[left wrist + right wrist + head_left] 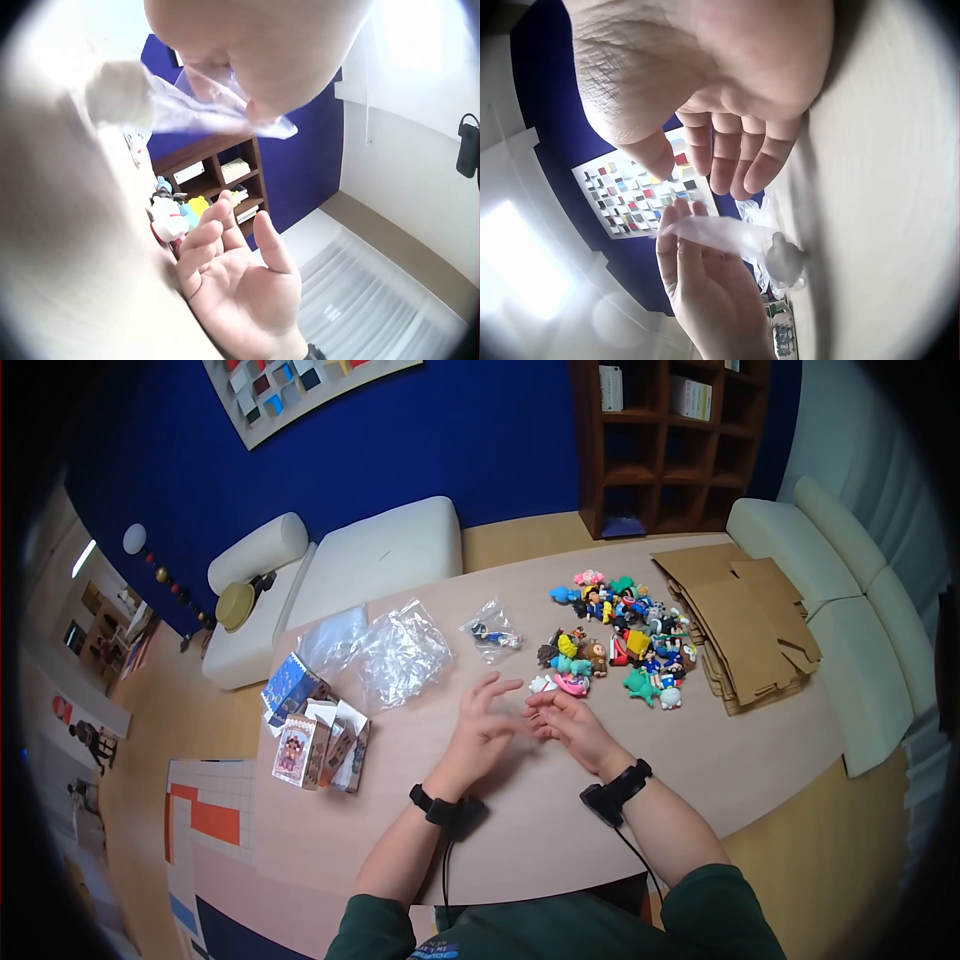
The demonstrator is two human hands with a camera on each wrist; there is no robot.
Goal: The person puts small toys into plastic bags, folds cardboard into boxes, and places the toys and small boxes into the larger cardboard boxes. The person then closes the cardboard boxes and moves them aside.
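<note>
My left hand (478, 735) pinches a small clear plastic bag (199, 112) by its top between thumb and fingers. A pale rounded thing (784, 259) hangs at the bag's lower end, close over the table; its kind is too blurred to make out. Facing it from the right is my right hand (578, 732), palm inward, fingers loosely bent and holding nothing. In the head view the hands almost hide the bag. Just beyond the right hand lie several small toy figures, among them a pink one (572, 685) and a green one (640, 685).
Flattened brown cardboard (745, 625) lies at the table's right. A figure in a clear bag (496, 634) lies beyond the hands, beside a large crumpled clear plastic bag (400, 655). Opened small boxes (300, 750) stand at the left edge of the table (400, 830).
</note>
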